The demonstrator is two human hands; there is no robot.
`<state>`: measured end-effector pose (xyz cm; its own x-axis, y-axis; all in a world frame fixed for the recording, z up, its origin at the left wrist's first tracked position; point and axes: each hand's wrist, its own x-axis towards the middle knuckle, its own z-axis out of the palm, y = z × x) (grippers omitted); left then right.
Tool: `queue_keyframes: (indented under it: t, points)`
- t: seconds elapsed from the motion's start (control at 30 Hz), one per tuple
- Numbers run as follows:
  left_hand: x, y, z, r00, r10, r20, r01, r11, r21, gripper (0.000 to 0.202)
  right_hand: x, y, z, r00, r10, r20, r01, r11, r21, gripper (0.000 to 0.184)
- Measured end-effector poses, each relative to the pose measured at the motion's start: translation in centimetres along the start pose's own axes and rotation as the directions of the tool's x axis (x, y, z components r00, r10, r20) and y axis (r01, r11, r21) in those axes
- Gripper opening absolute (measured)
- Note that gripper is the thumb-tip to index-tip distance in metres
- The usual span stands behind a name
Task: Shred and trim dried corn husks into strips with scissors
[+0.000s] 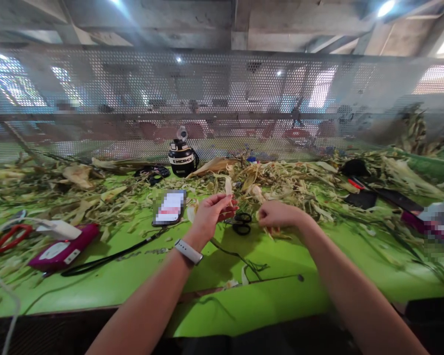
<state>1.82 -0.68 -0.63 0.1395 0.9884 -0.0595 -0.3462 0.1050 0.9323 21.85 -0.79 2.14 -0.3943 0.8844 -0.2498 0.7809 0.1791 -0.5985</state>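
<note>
A pale strip of corn husk [228, 186] stands upright between the thumb and fingers of my left hand [211, 212], which wears a light watch strap on the wrist. My right hand [279, 215] is closed, its fingers curled down near the table. What it grips is hidden, though dry husk lies around and behind its fingers. Between my hands, black-handled scissors [241, 227] lie on the green tabletop [222, 259]. A heap of dried husk scraps [292, 182] spreads just beyond both hands.
Left of my hands lie a phone [170, 207], a black strap [114, 256], a magenta power strip [64, 249] with a white cable, and red-handled scissors [11, 239]. A black bottle [181, 158] stands behind. Perforated metal panels [222, 93] close off the back.
</note>
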Motion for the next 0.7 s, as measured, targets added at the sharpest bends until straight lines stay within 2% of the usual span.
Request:
queue_keyframes:
  t: [0.07, 0.13, 0.2, 0.27, 0.37, 0.53, 0.6, 0.7]
  points:
    - [-0.1, -0.2, 0.2, 1.0, 0.02, 0.007, -0.02, 0.998, 0.061, 0.023, -0.5, -0.4, -0.8, 0.988, -0.036, -0.152, 0.057, 0.989, 0.139, 0.015]
    - [-0.2, -0.5, 0.5, 0.999, 0.036, 0.029, -0.039, 0.993, 0.109, 0.025, -0.7, -1.0, -1.1, 0.941, -0.049, -0.335, 0.15, 0.947, 0.284, 0.011]
    - [-0.3, -0.7, 0.8, 0.997, 0.042, 0.06, -0.05, 0.989, 0.137, 0.026, -0.6, -1.8, -0.6, 0.901, -0.049, -0.431, 0.23, 0.896, 0.379, 0.011]
    - [-0.4, -0.9, 1.0, 0.996, 0.041, 0.077, -0.053, 0.986, 0.155, 0.026, -0.1, -2.3, 0.4, 0.889, -0.074, -0.452, 0.278, 0.871, 0.405, 0.011]
    - [-0.6, -0.9, 1.3, 0.996, 0.035, 0.083, -0.049, 0.985, 0.166, 0.024, 0.6, -2.6, 1.8, 0.867, -0.099, -0.488, 0.304, 0.881, 0.362, 0.01]
    - [-0.7, -1.0, 1.3, 0.995, 0.068, 0.076, -0.082, 0.975, 0.204, 0.021, 0.9, -2.6, 2.5, 0.836, -0.091, -0.542, 0.277, 0.922, 0.272, 0.009]
    - [-0.5, -1.1, 1.1, 0.994, 0.107, 0.039, -0.113, 0.967, 0.23, 0.021, 0.9, -2.6, 2.3, 0.83, -0.084, -0.552, 0.253, 0.938, 0.237, 0.01]
    - [-0.2, -1.0, 0.7, 0.966, 0.248, -0.069, -0.218, 0.931, 0.292, 0.022, 0.8, -2.6, 2.1, 0.789, -0.113, -0.604, 0.245, 0.96, 0.14, 0.013]
